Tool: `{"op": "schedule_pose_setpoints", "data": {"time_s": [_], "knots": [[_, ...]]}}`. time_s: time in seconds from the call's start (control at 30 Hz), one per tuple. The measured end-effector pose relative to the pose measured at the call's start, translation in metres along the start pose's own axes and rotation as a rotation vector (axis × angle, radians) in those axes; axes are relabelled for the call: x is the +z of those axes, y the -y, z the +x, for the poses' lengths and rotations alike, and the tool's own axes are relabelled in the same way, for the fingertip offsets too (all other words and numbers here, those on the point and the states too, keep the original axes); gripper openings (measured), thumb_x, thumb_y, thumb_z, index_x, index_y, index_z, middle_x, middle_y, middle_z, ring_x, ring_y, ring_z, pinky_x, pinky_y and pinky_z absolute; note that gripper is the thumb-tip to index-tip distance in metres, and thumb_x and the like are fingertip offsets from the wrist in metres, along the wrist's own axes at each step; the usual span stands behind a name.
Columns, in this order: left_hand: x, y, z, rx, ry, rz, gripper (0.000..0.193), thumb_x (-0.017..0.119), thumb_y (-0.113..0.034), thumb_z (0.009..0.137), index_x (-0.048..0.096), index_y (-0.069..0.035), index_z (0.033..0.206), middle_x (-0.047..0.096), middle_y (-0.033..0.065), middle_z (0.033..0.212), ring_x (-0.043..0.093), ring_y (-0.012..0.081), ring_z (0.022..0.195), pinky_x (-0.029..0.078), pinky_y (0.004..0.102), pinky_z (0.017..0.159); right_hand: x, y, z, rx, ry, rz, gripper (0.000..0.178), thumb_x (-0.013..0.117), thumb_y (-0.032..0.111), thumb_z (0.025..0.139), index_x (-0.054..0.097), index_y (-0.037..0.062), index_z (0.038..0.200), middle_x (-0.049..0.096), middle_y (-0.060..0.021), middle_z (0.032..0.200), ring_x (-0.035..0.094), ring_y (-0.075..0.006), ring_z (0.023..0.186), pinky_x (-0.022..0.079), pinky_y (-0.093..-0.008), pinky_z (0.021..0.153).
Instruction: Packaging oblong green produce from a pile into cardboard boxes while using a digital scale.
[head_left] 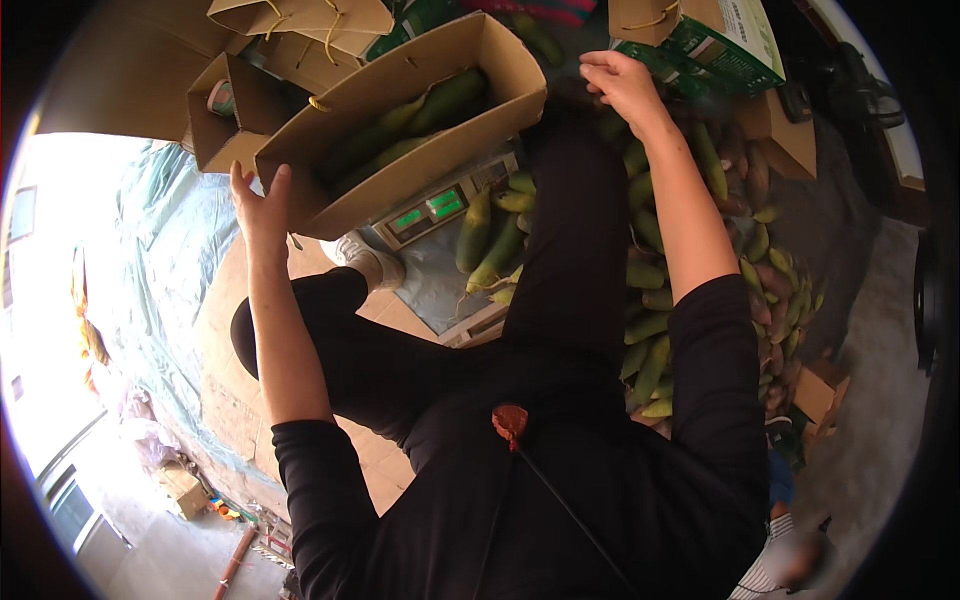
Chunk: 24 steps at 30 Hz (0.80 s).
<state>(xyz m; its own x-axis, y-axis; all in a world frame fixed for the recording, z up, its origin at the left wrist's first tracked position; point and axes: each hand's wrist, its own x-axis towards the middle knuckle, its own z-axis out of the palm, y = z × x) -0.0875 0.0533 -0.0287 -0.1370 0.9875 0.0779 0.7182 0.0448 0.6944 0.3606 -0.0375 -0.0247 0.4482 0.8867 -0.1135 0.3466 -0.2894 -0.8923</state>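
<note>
A long open cardboard box [410, 150] rests tilted on a scale [420, 216] with lit green displays. Inside it lie large green radishes [440, 105]. My left hand [262, 210] is at the box's near left corner, thumb and fingers apart, seemingly against the cardboard. Beyond the box's right end, my right hand [625, 90] hangs in the air with loosely bent fingers and nothing visible in it. Several green radishes [492, 240] lie beside the scale, partly hidden by my leg.
A heap of green and reddish-brown long vegetables [760, 270] spreads over the floor at right. Cardboard gift boxes with cord handles [310, 20] stand at the far left, a green printed box [715, 50] at the far right. Someone's striped sleeve [765, 565] shows at lower right.
</note>
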Motion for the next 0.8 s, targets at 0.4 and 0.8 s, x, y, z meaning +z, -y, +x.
{"op": "schedule_pose_setpoints", "data": {"time_s": [0.4, 0.8], "knots": [[0.003, 0.033, 0.010, -0.253, 0.291, -0.081, 0.036, 0.067, -0.023, 0.080, 0.063, 0.003, 0.104, 0.067, 0.0137, 0.089, 0.064, 0.0201, 0.080, 0.049, 0.0332, 0.072, 0.057, 0.000, 0.039, 0.022, 0.203, -0.329, 0.039, 0.065, 0.031, 0.076, 0.065, 0.0043, 0.105, 0.066, -0.0136, 0.103, 0.063, -0.0273, 0.094, 0.049, -0.0387, 0.080], [-0.014, 0.046, 0.057, -0.191, 0.505, 0.343, 0.047, 0.066, -0.034, 0.080, 0.065, 0.009, 0.097, 0.068, 0.0181, 0.092, 0.065, 0.0245, 0.086, 0.048, 0.0366, 0.076, 0.064, 0.035, 0.039, 0.080, 0.292, -0.897, 0.044, 0.058, 0.044, 0.083, 0.064, 0.0091, 0.110, 0.065, -0.0107, 0.109, 0.061, -0.0282, 0.103, 0.049, -0.0403, 0.084]]}}
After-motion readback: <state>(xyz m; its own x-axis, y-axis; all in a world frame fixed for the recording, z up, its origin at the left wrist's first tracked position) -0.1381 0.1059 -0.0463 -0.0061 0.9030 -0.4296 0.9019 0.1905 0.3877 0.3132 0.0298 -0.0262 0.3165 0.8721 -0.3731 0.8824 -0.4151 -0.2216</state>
